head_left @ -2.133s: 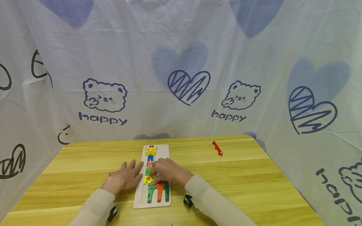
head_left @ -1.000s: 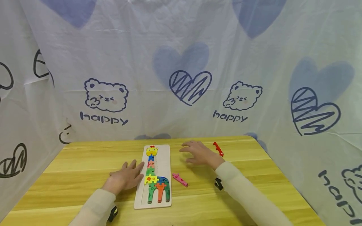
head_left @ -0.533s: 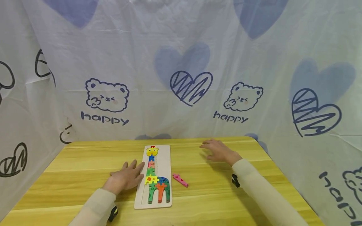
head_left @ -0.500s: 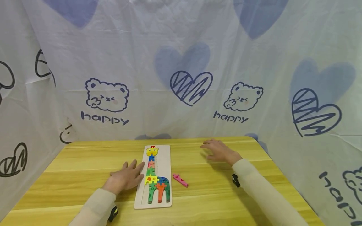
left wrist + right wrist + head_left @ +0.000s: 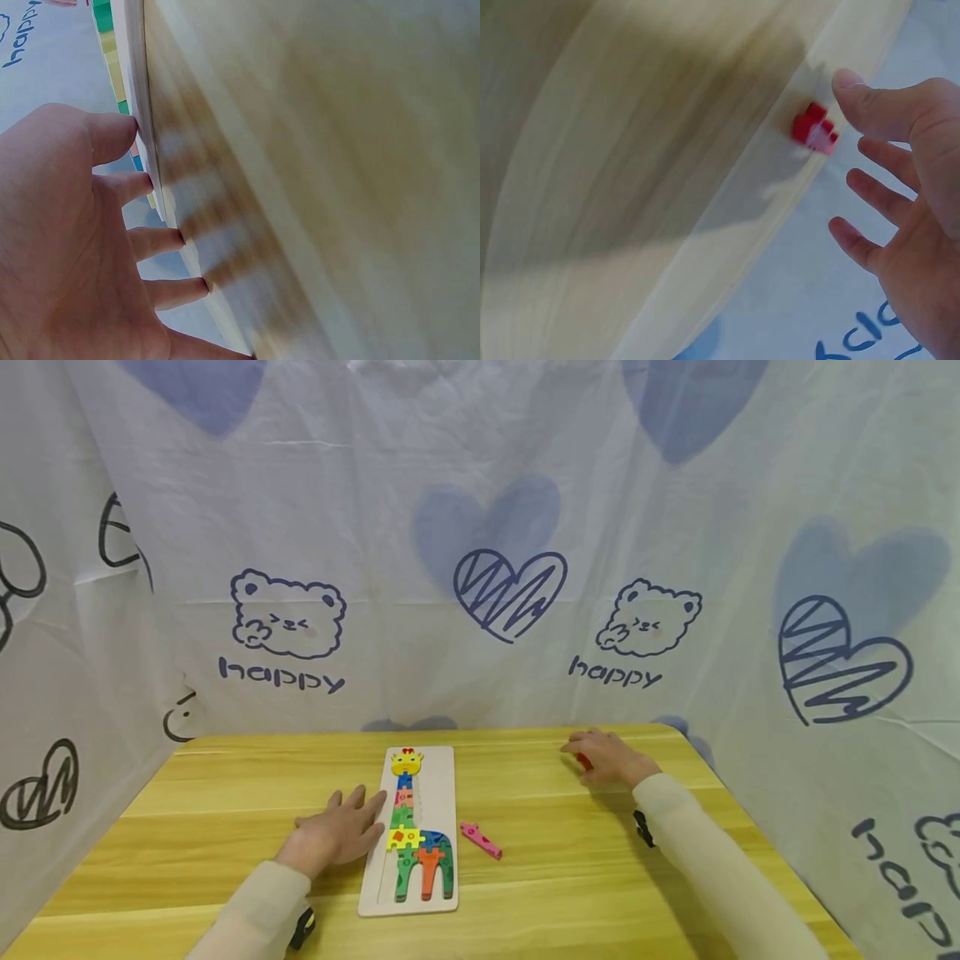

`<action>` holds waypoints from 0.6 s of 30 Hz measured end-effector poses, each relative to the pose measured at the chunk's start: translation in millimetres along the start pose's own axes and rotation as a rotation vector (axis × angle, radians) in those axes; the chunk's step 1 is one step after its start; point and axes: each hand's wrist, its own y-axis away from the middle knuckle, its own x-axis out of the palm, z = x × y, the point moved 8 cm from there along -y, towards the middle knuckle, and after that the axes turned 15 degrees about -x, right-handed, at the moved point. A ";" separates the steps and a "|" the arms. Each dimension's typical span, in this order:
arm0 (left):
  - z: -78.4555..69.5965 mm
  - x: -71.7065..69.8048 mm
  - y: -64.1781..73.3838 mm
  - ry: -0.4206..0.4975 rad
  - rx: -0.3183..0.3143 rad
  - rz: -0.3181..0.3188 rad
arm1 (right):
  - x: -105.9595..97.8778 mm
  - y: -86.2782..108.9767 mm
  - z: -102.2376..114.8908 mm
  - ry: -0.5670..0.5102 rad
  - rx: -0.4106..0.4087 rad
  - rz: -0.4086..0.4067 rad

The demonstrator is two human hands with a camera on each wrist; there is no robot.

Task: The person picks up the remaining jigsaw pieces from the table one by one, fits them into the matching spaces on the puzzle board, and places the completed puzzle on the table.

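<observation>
A giraffe jigsaw puzzle board (image 5: pixel 437 793) lies on the table, its bright pieces forming head, neck, body and legs. My left hand (image 5: pixel 339 833) rests with spread fingers at the board's left side; in the left wrist view, thumb and fingertips meet the edge of the board (image 5: pixel 135 82). Over at the far right, my right hand (image 5: pixel 609 757) is above a red puzzle piece (image 5: pixel 584 762), partly covering it. From the right wrist, the red piece (image 5: pixel 814 129) shows on the wood near the thumb tip, with the fingers apart and nothing gripped. A pink puzzle piece (image 5: pixel 482 841) lies right of the board.
The wooden table (image 5: pixel 225 793) backs onto a white curtain (image 5: pixel 390 568) printed with hearts, bears and "happy". The far table edge runs close behind the right hand. A dark device (image 5: pixel 302 928) is strapped at the left wrist.
My right hand has left the board and moved right and away to the red piece. The pink piece now lies beside the board. My left hand has stayed put.
</observation>
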 end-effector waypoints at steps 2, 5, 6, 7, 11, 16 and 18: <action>0.0 -0.5 0.1 0.000 0.001 -0.001 | 2.8 1.9 -5.7 -0.012 0.029 0.035; 0.3 -0.5 0.5 0.002 -0.002 0.001 | 4.9 3.0 -9.8 -0.011 0.052 0.080; 0.4 -0.3 0.4 0.002 -0.002 0.002 | 5.0 3.1 -10.2 -0.009 0.055 0.091; 0.8 0.1 0.3 0.002 -0.004 0.003 | 5.4 3.1 -10.8 -0.010 0.059 0.103; 1.1 1.1 -0.2 -0.002 -0.005 0.000 | 7.0 2.1 -13.0 -0.015 0.078 0.149; 1.1 1.5 -0.6 -0.001 -0.006 -0.001 | 7.9 -0.6 -14.6 -0.017 0.090 0.212; 0.8 1.2 -0.6 -0.001 -0.006 0.001 | 8.0 -1.2 -15.3 -0.038 0.105 0.232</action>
